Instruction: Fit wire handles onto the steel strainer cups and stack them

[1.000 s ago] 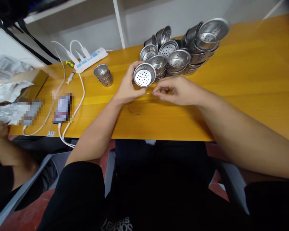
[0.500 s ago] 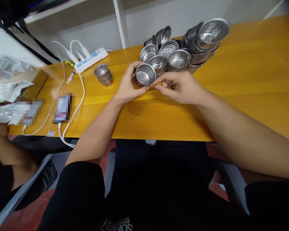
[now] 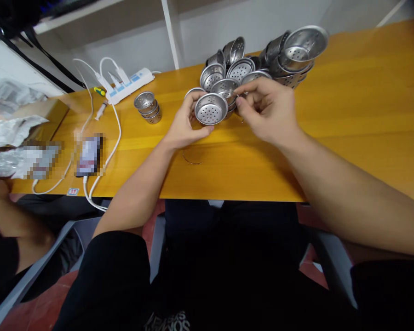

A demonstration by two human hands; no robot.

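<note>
My left hand (image 3: 186, 124) is closed around the side of a perforated metal strainer cup (image 3: 211, 109), thumb below and fingers behind. The cup is tilted, its mouth and holed bottom facing me. To its right, my right hand (image 3: 267, 108) pinches a thin wire (image 3: 237, 95) between thumb and forefinger, apart from the cup; most of the wire is hidden by the fingers. A curved thin wire (image 3: 192, 162) lies on the table below my left hand. Right behind my hands stand several more strainer cups (image 3: 212, 76), some stacked, some tipped over.
A small stack of strainer cups (image 3: 147, 108) stands left of my hands on the wooden table (image 3: 359, 138). Farther left are a white power strip (image 3: 133, 86), a syringe (image 3: 101, 111), a phone (image 3: 89, 155) and white cables. Another person's arm (image 3: 17, 216) is at the left edge.
My right hand has moved up and to the right, away from the held cup. The cup has turned in my left hand, showing more of its bottom.
</note>
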